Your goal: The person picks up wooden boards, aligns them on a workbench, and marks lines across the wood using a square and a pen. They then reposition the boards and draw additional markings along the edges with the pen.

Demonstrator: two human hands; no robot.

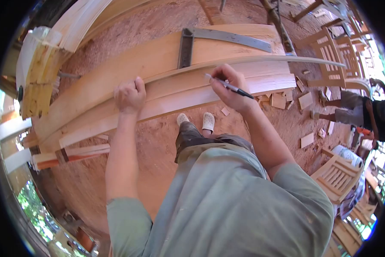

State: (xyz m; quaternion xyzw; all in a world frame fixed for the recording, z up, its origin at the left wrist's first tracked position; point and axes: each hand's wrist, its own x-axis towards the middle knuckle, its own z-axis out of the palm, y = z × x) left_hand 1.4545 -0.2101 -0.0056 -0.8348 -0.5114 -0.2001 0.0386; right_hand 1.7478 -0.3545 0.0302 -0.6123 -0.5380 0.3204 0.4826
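Note:
My left hand (131, 95) is closed at the edge of a long, thin, curved wooden strip (282, 58), its thumb on top. That strip lies along wide planks on the bench, and its right end sticks out past them. My right hand (230, 87) holds a marker pen (240, 91) between thumb and fingers, just over the planks' near side. Behind the strip, a metal square (187, 49) rests on the wide wooden plank (154, 55). A paler plank (269, 82) runs along the near edge.
Wood offcuts (278, 101) litter the dirt floor to the right. Slatted wooden chairs (329, 51) stand at the back right, with a slatted wooden piece (339, 174) nearer. Another person (355, 109) is at the right. Stacked timber (40, 81) rises at the left.

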